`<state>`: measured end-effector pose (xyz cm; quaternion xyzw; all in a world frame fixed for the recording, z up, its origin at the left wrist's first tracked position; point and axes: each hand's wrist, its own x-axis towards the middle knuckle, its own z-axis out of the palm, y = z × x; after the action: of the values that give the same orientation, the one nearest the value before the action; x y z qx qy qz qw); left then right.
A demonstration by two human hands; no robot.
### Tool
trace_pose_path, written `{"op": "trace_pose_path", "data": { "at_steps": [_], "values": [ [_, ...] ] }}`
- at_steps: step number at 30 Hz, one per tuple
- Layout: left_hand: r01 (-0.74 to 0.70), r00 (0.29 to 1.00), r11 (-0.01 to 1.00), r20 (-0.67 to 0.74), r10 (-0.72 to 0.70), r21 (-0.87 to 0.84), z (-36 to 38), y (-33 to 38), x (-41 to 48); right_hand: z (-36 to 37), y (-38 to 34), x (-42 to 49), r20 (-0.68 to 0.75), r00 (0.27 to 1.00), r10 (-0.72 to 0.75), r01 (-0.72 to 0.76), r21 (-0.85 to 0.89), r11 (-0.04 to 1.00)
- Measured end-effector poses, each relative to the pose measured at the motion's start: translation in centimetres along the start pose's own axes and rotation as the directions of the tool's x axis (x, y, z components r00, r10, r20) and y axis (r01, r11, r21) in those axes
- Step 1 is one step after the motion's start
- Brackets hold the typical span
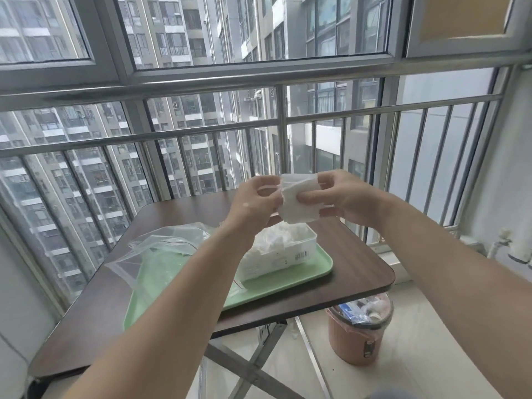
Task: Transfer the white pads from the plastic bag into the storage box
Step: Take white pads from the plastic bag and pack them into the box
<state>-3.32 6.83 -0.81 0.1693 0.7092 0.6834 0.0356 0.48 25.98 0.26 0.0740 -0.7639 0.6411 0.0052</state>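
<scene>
Both hands are raised above the table and hold one white pad [299, 201] between them. My left hand [254, 201] pinches its left edge, and my right hand [342, 197] grips its right side with the thumb across the front. Directly below stands the clear storage box [277, 256], filled with several white pads. It sits on a green tray [322, 264]. The clear plastic bag [161, 249] lies crumpled on the tray's left half, its contents hard to make out.
The tray rests on a dark brown folding table [359, 263] with metal legs. A pink waste bin [359, 331] with rubbish stands on the floor at the right. A metal railing [282, 128] and windows close off the far side.
</scene>
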Motion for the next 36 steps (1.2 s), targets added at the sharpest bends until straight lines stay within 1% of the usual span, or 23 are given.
{"op": "trace_pose_path", "data": {
  "at_steps": [2,3,4,5,6,8,9,11,14,16,19,22,24,27,30,36],
  "values": [
    [-0.043,0.997,0.983,-0.058,0.055,0.18,0.0,-0.9,0.6,-0.6,0.6,0.3,-0.026,0.999,0.031,-0.032,-0.03,0.999],
    [-0.065,0.992,0.948,-0.084,0.095,0.311,0.1,-1.3,0.9,-0.9,1.1,0.6,-0.055,0.997,0.052,-0.054,-0.038,0.998],
    [-0.085,0.987,0.888,-0.083,0.137,0.452,0.1,-1.7,1.2,-1.0,1.4,0.9,-0.089,0.993,0.073,-0.076,-0.04,0.996],
    [-0.099,0.987,0.803,-0.043,0.153,0.588,0.3,-2.1,1.5,-1.2,1.8,1.1,-0.116,0.989,0.097,-0.102,-0.037,0.994],
    [-0.104,0.991,0.709,0.016,0.13,0.697,0.4,-2.4,1.7,-1.3,2.1,1.4,-0.13,0.984,0.125,-0.13,-0.029,0.991],
    [-0.095,0.995,0.544,0.102,0.018,0.834,0.7,-2.9,1.9,-1.5,2.6,1.8,-0.114,0.975,0.192,-0.196,-0.017,0.981],
    [-0.08,0.993,0.491,0.11,-0.033,0.868,0.9,-3.0,2.1,-1.5,2.9,2.0,-0.094,0.969,0.227,-0.229,-0.014,0.973],
    [-0.04,0.991,0.437,0.093,-0.1,0.899,1.0,-3.5,2.4,-1.6,3.3,2.4,-0.061,0.957,0.284,-0.285,0.0,0.959],
    [0.024,0.978,0.448,0.072,-0.197,0.894,1.1,-3.8,2.7,-1.7,3.8,3.0,-0.034,0.945,0.326,-0.325,0.022,0.945],
    [0.04,0.97,0.437,0.07,-0.233,0.899,1.2,-3.9,2.7,-1.9,3.9,3.3,-0.034,0.947,0.32,-0.321,-0.029,0.947],
    [0.047,0.965,0.404,0.063,-0.256,0.914,1.1,-3.9,2.7,-1.8,3.3,3.6,-0.008,0.957,0.289,-0.283,-0.237,0.929],
    [0.063,0.957,0.46,0.077,-0.278,0.885,0.9,-4.0,3.0,-0.9,2.3,4.0,0.011,0.963,0.27,-0.238,-0.439,0.867],
    [0.07,0.954,0.471,0.078,-0.288,0.879,0.5,-4.2,3.0,-0.2,1.7,4.3,0.001,0.966,0.257,-0.212,-0.562,0.8],
    [0.053,0.962,0.446,0.075,-0.264,0.894,0.1,-4.7,3.0,0.7,1.2,4.7,-0.016,0.971,0.239,-0.181,-0.704,0.687],
    [0.035,0.963,0.451,0.09,-0.253,0.892,-0.2,-4.9,3.0,1.8,0.7,5.0,-0.046,0.974,0.221,-0.162,-0.824,0.543],
    [0.027,0.96,0.47,0.109,-0.26,0.883,-0.3,-4.9,2.9,4.1,0.5,5.1,-0.141,0.98,0.142,-0.176,-0.945,0.274]
  ]
}}
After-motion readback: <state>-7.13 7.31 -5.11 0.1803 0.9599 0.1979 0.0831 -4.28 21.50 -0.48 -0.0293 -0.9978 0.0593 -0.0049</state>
